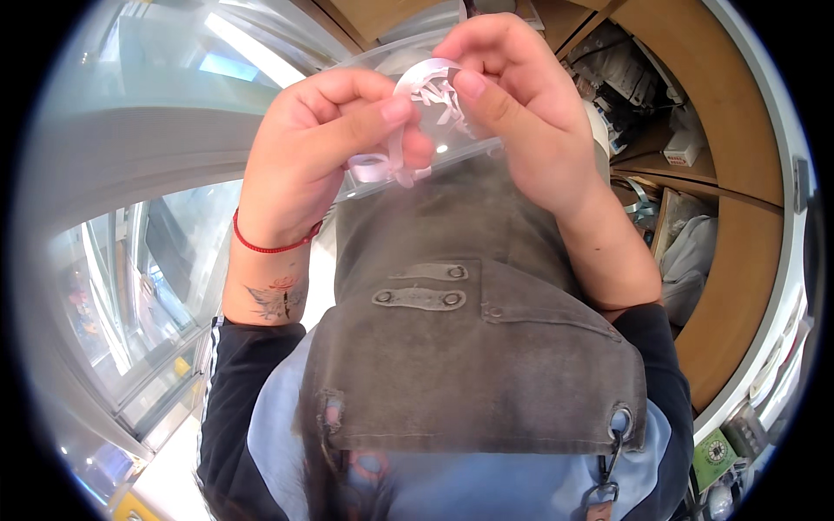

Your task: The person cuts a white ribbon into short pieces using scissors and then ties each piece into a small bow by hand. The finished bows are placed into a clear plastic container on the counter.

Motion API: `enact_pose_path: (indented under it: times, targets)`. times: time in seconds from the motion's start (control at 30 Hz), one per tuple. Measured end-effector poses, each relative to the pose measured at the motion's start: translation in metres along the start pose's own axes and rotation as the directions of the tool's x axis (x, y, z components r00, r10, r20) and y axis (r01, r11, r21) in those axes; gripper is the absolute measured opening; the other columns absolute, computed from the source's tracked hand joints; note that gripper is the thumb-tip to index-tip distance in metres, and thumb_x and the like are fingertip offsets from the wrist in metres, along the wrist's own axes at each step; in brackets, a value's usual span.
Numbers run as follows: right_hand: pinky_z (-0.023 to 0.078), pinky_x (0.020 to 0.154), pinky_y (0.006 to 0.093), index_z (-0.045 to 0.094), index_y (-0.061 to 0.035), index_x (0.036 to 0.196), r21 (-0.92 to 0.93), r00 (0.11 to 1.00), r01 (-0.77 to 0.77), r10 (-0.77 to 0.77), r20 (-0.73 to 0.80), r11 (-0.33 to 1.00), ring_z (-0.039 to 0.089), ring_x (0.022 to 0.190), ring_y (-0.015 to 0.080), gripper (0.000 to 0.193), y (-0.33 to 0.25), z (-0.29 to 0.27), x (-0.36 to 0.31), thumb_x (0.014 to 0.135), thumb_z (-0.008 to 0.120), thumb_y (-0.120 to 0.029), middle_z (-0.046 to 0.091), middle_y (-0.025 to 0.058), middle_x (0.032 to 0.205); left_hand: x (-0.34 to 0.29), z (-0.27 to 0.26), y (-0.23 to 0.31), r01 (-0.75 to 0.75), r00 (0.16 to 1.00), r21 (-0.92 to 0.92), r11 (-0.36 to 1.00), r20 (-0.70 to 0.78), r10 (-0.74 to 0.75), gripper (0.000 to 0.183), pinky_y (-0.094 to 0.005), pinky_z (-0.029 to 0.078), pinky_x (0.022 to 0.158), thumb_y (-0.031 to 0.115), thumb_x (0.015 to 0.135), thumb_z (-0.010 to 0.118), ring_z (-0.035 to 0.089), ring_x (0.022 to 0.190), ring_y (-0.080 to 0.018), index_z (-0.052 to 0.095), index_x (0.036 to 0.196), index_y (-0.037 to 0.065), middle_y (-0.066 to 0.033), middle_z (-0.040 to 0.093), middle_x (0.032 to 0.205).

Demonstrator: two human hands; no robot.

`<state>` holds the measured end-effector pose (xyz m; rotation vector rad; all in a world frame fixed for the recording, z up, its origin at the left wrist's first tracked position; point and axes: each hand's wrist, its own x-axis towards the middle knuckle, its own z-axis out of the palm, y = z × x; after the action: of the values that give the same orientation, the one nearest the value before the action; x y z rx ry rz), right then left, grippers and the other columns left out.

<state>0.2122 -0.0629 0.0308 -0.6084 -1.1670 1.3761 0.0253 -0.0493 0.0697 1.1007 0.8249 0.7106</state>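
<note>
A narrow pale pink satin ribbon point(426, 68) arches between my two hands. My left hand point(326, 126) pinches it between thumb and fingers, and a loose loop dangles below those fingers. On the other side, my right hand point(530, 108) grips the ribbon with its thumb against a bent forefinger. Behind and beneath the hands is a clear plastic tray or box point(473, 153), its near rim above my lap. Several short pale ribbon pieces point(445, 97) show between the hands; whether they lie in the box or hang from the ribbon I cannot tell.
A dark grey apron point(408, 217) covers my front and lap. Wooden shelving point(745, 104) at the right holds a small white box point(684, 148), a grey bag point(691, 265) and other clutter. Glass panels point(165, 286) stand close by my left arm.
</note>
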Motion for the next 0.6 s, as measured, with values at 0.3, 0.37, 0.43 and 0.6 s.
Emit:
enact_pose_path:
  times: [0.3,0.37,0.43,0.6]
  targets:
    - [0.046,0.059,0.0192,0.057,0.0044,0.089,-0.374,0.965,0.028,-0.123,-0.234,0.927,0.059,0.066,0.008,0.009,-0.002,-0.006,-0.008,0.083,0.062,-0.001,0.064,0.0065,0.079,0.0,0.001,0.002,-0.018,1.0,-0.074,0.997,0.005,0.019,0.017,-0.0254,0.051,0.055,0.015,0.091,0.051,0.063,0.06,-0.0147,0.059,0.09,-0.001,-0.0095,0.065,0.07]
    - [0.047,0.059,0.0196,0.058,0.0045,0.09,-0.274,0.961,-0.007,-0.069,-0.268,0.962,0.059,0.065,0.0084,0.009,-0.004,0.0,-0.009,0.083,0.062,-0.001,0.064,0.0064,0.079,0.002,0.006,-0.001,-0.041,0.998,-0.045,0.998,-0.058,0.038,0.014,-0.0251,0.051,0.054,0.013,0.089,0.055,0.063,0.06,-0.014,0.06,0.088,-0.001,-0.0088,0.064,0.07]
    - [0.047,0.059,0.0198,0.061,0.0041,0.089,-0.243,0.963,0.047,-0.109,-0.248,0.969,0.059,0.069,0.0093,0.008,-0.002,0.007,-0.008,0.083,0.062,0.0,0.062,0.0059,0.083,0.004,0.009,-0.005,-0.07,0.994,-0.025,0.997,-0.088,0.068,0.011,-0.0245,0.05,0.054,0.01,0.086,0.058,0.062,0.061,-0.0129,0.061,0.088,-0.001,-0.0084,0.065,0.072]
    - [0.047,0.057,0.0183,0.064,0.0031,0.091,-0.132,0.972,0.01,-0.041,-0.232,0.991,0.056,0.07,0.008,0.009,-0.003,0.021,-0.005,0.083,0.062,0.0,0.057,0.0059,0.089,0.007,0.014,-0.018,-0.148,0.969,0.026,0.989,-0.196,0.15,0.008,-0.0223,0.048,0.058,0.003,0.08,0.064,0.06,0.065,-0.0094,0.063,0.086,-0.002,-0.0068,0.065,0.076]
